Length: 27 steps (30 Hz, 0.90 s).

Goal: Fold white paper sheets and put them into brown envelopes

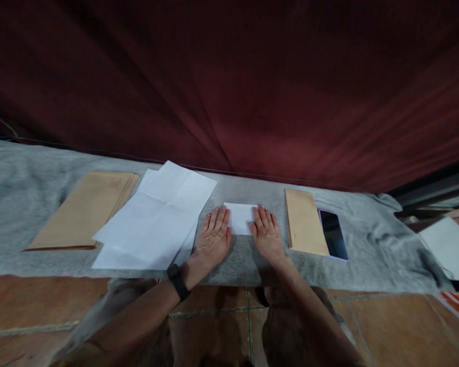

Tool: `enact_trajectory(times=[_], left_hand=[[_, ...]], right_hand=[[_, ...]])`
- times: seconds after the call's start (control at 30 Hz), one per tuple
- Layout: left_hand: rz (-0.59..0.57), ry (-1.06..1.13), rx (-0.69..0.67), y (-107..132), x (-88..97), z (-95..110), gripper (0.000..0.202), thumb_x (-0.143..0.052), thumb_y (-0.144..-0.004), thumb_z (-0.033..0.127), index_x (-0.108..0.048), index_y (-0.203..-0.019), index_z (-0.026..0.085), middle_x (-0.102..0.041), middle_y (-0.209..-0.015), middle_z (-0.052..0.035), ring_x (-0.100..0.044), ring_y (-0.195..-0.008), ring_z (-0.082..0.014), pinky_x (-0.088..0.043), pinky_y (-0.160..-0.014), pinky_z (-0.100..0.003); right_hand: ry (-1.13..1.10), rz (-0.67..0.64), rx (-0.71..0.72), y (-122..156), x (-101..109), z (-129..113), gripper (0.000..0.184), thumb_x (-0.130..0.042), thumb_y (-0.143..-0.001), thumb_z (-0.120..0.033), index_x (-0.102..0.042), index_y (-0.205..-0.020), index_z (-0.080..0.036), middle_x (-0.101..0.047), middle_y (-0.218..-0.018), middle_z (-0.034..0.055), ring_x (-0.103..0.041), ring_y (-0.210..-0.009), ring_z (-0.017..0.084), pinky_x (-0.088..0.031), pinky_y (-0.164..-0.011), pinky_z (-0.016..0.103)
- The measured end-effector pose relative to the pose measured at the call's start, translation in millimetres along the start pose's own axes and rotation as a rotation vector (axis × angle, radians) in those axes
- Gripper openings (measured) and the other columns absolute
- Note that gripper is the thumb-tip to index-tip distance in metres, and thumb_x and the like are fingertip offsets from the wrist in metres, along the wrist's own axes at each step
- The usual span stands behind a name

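A small folded sheet of white paper (240, 218) lies flat on the grey cloth in front of me. My left hand (214, 237) rests palm down across its left edge, fingers stretched out. On its right edge my right hand (266, 233) lies flat in the same way, fingers spread a little. Beside my left hand are several larger white sheets (156, 214) with fold creases, overlapping one another. To the right of my right hand sits a small pile of brown envelopes (306, 221).
A stack of larger brown envelopes (80, 209) lies at the left, partly under the white sheets. A phone (333, 234) touches the small envelopes on the right. The grey cloth (378, 239) covers a narrow bench, and a dark red curtain (233, 92) hangs behind it.
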<state>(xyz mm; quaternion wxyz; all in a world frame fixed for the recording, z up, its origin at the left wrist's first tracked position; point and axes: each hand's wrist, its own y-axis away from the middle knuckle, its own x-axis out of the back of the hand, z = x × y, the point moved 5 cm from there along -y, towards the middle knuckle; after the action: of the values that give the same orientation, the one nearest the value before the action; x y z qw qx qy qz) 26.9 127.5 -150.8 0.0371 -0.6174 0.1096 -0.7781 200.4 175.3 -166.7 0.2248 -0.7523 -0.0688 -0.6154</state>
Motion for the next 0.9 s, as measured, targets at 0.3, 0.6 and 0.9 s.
enact_trajectory(times=[0.3,0.6,0.9], left_hand=[[0.014,-0.022,-0.097,-1,9.6,13,0.057,-0.038,-0.098,0.018,-0.037,-0.155,0.010,-0.031,-0.165,-0.0117,-0.020,-0.156,-0.0260,-0.024,-0.127,-0.047],[-0.066,0.088,-0.347,23,1.5,36,0.060,-0.041,-0.103,0.046,-0.040,-0.153,0.012,-0.034,-0.164,-0.0140,-0.024,-0.155,-0.0261,-0.024,-0.127,-0.045],[-0.134,0.095,-0.346,29,6.6,35,0.067,-0.041,-0.101,0.056,-0.038,-0.155,0.017,-0.031,-0.166,-0.0135,-0.022,-0.156,-0.0266,-0.019,-0.127,-0.047]], right_hand=[[0.032,-0.017,0.009,2,0,4,0.057,-0.031,-0.108,-0.041,-0.035,-0.158,-0.012,-0.032,-0.164,0.0172,-0.033,-0.151,0.030,-0.026,-0.121,0.050],[0.029,0.003,0.038,4,-3,8,0.058,-0.032,-0.107,-0.039,-0.031,-0.159,-0.013,-0.032,-0.164,0.0172,-0.031,-0.151,0.029,-0.028,-0.120,0.052],[0.039,-0.033,0.046,4,-2,13,0.058,-0.032,-0.107,-0.036,-0.030,-0.159,-0.012,-0.032,-0.165,0.0169,-0.031,-0.151,0.028,-0.028,-0.121,0.049]])
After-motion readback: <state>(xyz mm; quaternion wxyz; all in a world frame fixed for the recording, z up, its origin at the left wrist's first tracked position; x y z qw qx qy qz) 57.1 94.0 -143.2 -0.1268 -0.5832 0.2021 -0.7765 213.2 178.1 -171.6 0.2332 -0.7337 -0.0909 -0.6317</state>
